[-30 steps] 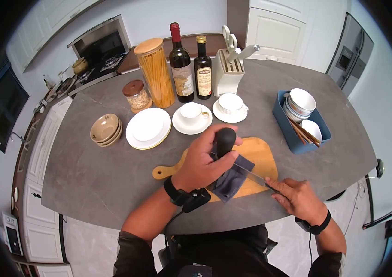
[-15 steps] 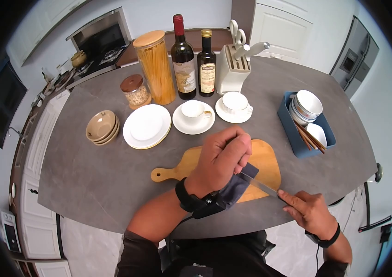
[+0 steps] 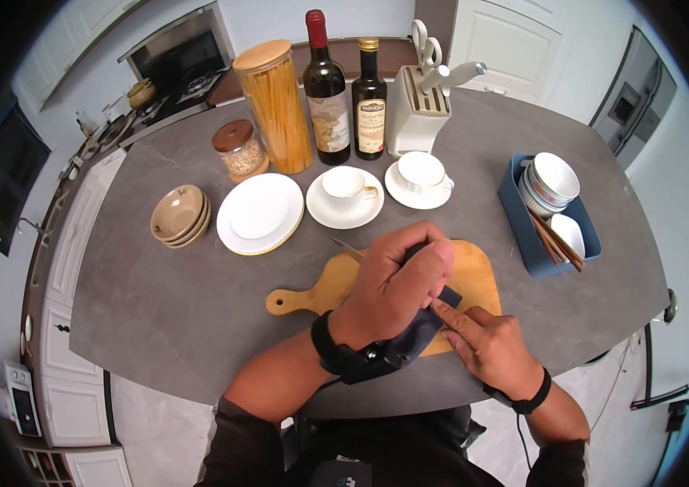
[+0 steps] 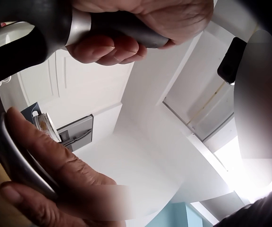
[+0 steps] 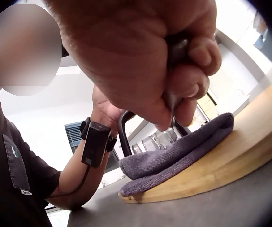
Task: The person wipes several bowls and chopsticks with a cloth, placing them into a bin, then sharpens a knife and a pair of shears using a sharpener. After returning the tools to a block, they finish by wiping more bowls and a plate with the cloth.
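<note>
My left hand point(image 3: 389, 284) grips the black handle of a knife sharpener point(image 4: 121, 28), which has a silver collar and stands on a folded grey-purple cloth point(image 5: 183, 151). The cloth lies on a wooden cutting board point(image 3: 477, 276). My right hand point(image 3: 494, 345) holds a knife point(image 3: 348, 249) by its handle, close against the right of the left hand. The blade tip shows beyond the left hand, over the board; the middle of the blade is hidden by that hand. In the right wrist view, the right fingers curl round the knife handle point(image 5: 178, 49) above the cloth.
Behind the board stand white plates point(image 3: 259, 215), two cups on saucers point(image 3: 344, 213), a pasta jar point(image 3: 283, 114), a wine bottle point(image 3: 330, 114), a smaller bottle point(image 3: 370, 122) and a knife block point(image 3: 419, 114). Brown bowls point(image 3: 178, 215) sit left, a blue bin point(image 3: 523, 219) of bowls and chopsticks right.
The left hand has closed over the top of the sharpener's handle. The right hand first drew back right with the knife, then moved left until the blade tip came out past the left hand.
</note>
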`<state>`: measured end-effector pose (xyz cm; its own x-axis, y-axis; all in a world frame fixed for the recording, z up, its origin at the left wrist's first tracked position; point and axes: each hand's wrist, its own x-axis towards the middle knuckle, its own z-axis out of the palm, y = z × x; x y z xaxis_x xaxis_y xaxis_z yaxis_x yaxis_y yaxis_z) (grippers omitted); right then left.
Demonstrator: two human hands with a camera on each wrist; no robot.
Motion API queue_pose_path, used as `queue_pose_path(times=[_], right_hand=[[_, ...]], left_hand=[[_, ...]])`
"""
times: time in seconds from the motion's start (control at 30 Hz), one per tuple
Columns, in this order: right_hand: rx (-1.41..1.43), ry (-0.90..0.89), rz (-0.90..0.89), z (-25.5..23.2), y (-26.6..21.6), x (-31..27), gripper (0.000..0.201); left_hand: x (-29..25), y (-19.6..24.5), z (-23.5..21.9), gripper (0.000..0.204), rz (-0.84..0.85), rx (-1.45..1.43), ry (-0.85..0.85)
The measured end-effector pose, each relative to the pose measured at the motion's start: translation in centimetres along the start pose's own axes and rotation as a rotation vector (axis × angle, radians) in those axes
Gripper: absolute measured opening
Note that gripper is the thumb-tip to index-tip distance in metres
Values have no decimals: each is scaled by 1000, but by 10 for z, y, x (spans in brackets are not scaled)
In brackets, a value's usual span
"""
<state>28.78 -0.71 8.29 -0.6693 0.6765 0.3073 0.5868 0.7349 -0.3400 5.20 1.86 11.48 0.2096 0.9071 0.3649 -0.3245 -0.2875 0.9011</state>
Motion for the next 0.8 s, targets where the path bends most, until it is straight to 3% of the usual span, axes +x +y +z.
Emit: queue_pose_path(times=[0.27,0.43,0.7,0.8], right_hand=[[17,-82,84,-39,-6,-42,56],[15,-100,153,-46,-8,-54,60],[70,76,2,27,1,19,54],[49,93,-39,29,1,23,53]], left_hand=[[0,4,-2,32,20,-6,53],[2,-8,-6,28,78,-33,-2],[1,-8,-6,27,69,-16,-21],[0,-7,-5,27,58,-47,-15]])
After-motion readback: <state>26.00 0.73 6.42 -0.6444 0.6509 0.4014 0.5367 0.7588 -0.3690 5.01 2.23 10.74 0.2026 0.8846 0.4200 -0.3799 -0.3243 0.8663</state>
